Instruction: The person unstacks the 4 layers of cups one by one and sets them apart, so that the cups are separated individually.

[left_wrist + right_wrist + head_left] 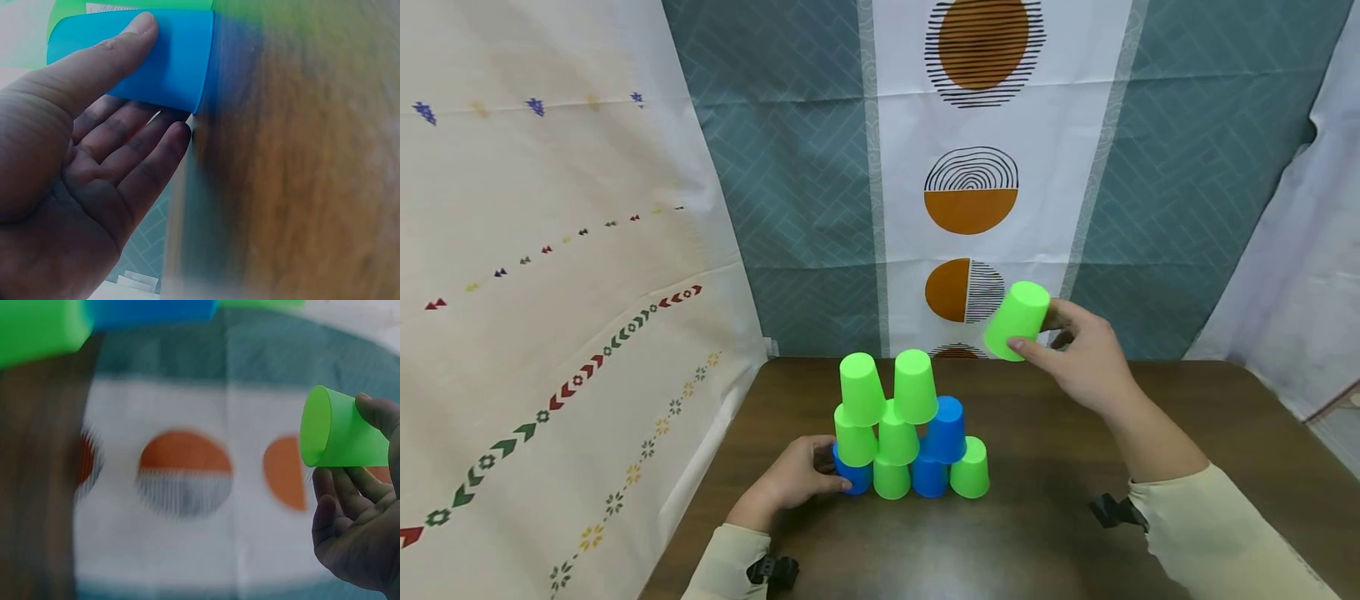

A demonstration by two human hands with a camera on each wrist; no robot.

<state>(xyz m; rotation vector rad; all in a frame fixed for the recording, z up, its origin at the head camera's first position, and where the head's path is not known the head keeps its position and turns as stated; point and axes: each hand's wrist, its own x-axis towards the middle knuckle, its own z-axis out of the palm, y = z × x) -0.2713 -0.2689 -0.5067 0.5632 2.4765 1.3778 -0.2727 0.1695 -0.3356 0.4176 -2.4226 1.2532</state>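
Observation:
Upside-down plastic cups are stacked in three tiers on the table. The bottom row starts with a blue cup (854, 477) at the left, followed by green and blue ones, ending in a green cup (970, 468). Two green cups and a blue cup (947, 429) form the middle tier. Two green cups (914, 387) top the stack. My left hand (797, 475) holds the bottom-left blue cup, thumb in front and fingers behind. Up in the air, right of the stack, my right hand (1086, 350) grips another green cup (1018, 321), slightly tilted, its mouth downward.
The brown wooden table (1037, 533) reaches back to a wall hanging (775, 208) with orange and striped circles. A patterned cream cloth (550, 250) hangs along the left side, and a pale cloth (1300, 275) at the right. Each wrist carries a dark strap device.

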